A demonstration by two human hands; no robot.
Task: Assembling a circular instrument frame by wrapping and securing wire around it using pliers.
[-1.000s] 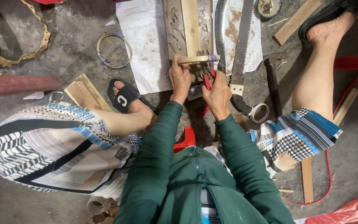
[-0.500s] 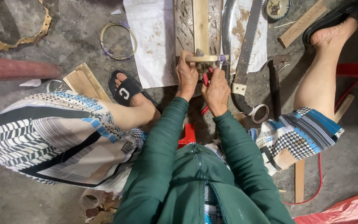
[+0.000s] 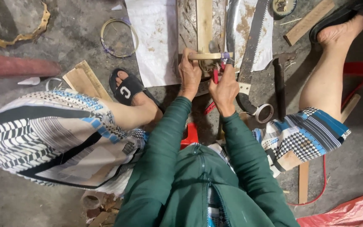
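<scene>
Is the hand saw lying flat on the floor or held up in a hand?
Lying flat. The hand saw rests on the white sheet, untouched, beside the right hand gripping red-handled pliers.

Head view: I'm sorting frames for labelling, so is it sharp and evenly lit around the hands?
Head view: soft, even light with no glare; the left hand, right hand and pale wooden stick are sharp; wide-lens distortion bends the edges and stretches the knees.
</scene>
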